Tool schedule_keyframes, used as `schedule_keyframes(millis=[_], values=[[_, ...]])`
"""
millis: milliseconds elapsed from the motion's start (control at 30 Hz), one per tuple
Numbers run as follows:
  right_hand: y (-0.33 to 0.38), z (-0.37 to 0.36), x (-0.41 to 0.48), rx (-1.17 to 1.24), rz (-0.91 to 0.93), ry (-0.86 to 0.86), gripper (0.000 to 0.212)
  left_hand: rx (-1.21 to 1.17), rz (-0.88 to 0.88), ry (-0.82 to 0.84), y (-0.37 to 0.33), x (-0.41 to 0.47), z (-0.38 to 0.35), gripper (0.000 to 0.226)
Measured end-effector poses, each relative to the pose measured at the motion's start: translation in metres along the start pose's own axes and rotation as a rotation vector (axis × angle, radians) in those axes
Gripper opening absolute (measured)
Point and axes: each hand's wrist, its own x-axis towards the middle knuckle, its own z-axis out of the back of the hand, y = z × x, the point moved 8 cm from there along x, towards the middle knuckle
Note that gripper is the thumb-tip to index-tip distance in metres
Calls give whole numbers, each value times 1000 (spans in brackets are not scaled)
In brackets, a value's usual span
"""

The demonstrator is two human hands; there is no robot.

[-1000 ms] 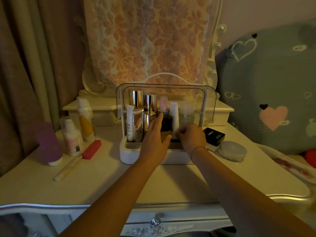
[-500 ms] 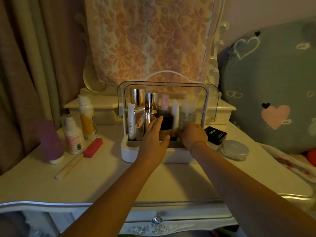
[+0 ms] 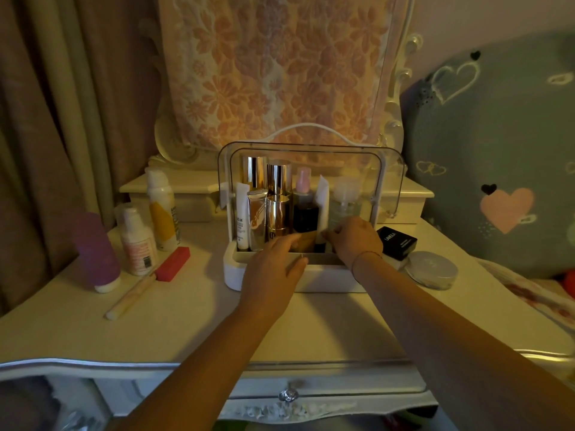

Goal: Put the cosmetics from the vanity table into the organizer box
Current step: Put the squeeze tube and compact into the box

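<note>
The white organizer box (image 3: 264, 276) stands mid-table with its clear lid (image 3: 389, 181) raised. Inside stand tubes, gold bottles (image 3: 278, 209), a pink-capped bottle and a clear bottle. My left hand (image 3: 273, 269) hovers over the box's front rim, fingers apart, holding nothing. My right hand (image 3: 356, 241) reaches into the box's right side, fingertips pinched on a small dark cosmetic (image 3: 320, 247) beside a white tube. On the table to the left are a purple bottle (image 3: 96, 253), two white bottles (image 3: 137, 241), a red block (image 3: 172, 264) and a cream stick (image 3: 130, 297). A black box (image 3: 396, 242) and a round silver compact (image 3: 432, 269) lie to the right.
A mirror draped with floral cloth (image 3: 273, 66) rises behind the box, flanked by small drawer units (image 3: 174, 194). Curtains hang at the left. A grey cushion with hearts (image 3: 497, 157) leans at the right. The table's front edge (image 3: 93, 362) runs below my forearms.
My left hand has drawn back from the bottles toward the box's front rim. My right hand has stayed pinched in the box's right side.
</note>
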Motion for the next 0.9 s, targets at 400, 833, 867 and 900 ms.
schedule_keyframes(millis=[400,833,867,900], values=[[1,0,-1,-41,20,-24,40,13,-13,43,1,-9,7,16],[-2,-1,-3,-16,31,-23,50,13,-30,33,-2,-10,9,15],[-2,-1,-3,-13,27,-26,50,15,-32,32,-2,-10,10,16],[-2,-1,-3,-13,24,-29,49,21,-33,33,-2,-10,9,16]])
